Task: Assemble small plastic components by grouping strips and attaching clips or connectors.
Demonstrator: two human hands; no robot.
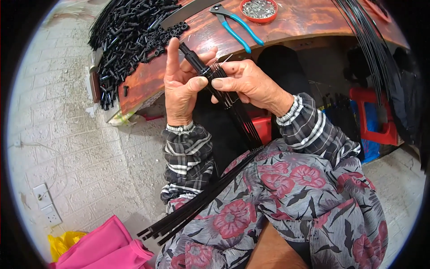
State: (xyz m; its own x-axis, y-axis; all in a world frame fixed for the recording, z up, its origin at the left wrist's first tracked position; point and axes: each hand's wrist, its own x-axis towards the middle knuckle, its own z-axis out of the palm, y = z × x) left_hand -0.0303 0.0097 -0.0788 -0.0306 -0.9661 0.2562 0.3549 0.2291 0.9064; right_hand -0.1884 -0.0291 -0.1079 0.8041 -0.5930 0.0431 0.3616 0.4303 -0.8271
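A black umbrella frame (242,119) slants across my lap, its thin ribs bundled along a dark shaft and its far end lying toward the lower left. My left hand (179,92) is closed round its upper part, just below a black plastic sleeve (193,59); the thumb presses on it and the index finger points up. Beside it, my right hand (257,85) pinches thin rib ends between thumb and fingers. A short light-coloured wire (229,58) sticks out above the right fingers. What exactly lies between those fingertips is hidden.
On the wooden table (295,20) lie a heap of black plastic parts (130,40), blue-handled pliers (237,29) and a red dish (260,19) of small metal bits. Black rods (369,49) hang over its right edge. A red stool (374,116) stands below; pink cloth (105,246) lies lower left.
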